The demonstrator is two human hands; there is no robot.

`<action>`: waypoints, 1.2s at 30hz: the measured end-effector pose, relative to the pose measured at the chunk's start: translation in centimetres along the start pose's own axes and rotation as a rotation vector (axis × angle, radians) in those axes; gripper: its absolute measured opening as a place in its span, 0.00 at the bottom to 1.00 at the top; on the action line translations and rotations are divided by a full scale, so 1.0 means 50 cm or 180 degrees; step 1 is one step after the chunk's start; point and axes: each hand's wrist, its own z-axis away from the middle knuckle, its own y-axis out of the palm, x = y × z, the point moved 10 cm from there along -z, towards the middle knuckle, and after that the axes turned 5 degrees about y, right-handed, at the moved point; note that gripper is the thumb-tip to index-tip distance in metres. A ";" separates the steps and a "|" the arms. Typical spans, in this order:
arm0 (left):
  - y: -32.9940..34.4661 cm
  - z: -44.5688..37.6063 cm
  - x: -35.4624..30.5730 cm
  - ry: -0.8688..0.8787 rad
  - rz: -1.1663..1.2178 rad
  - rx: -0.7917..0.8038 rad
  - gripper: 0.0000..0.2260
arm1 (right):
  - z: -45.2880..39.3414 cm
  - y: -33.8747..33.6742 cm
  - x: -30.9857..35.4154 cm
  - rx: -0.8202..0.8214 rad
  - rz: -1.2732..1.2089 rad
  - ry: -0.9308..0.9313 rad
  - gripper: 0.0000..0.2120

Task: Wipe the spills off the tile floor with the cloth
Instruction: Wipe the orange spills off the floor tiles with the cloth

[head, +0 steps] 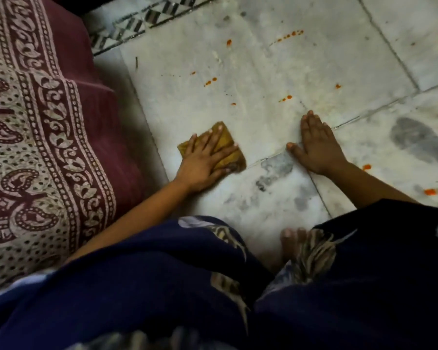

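Mustard-yellow cloth [225, 145] lies folded on the tile floor [276, 72], left of frame centre, pinned under the left hand [205, 160]. Left hand: palm down, fingers straight and spread across the cloth, pressing it flat; nothing is gripped. The left forearm runs from the lower left up to the wrist. Right hand [316, 145]: palm down directly on the bare tile right of centre, fingers straight and held together, thumb out to the left; it rests on a grout line and holds nothing. The two hands are apart, with bare tile between them.

Cloth: soft, creased, roughly wedge-shaped, with a darker corner at its lower right. Floor: pale, marbled square tiles with thin dark joints and grey smudges. Orange-red spills [210, 82] appear as small drops and short streaks scattered above both hands, clear of the cloth; a further orange spot [429, 191] lies at the right edge.

A patterned border strip [137, 24] in black and white runs along the upper left. A maroon and cream printed fabric [36, 122] with paisley motifs fills the left side. Dark blue clothing [162, 286] covers the bottom of the frame, and bare toes [292, 238] rest on the tile.
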 end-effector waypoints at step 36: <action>-0.019 -0.049 0.094 -0.0419 -0.0247 -0.0274 0.28 | -0.048 -0.026 -0.036 -0.1283 -0.0316 0.0284 0.35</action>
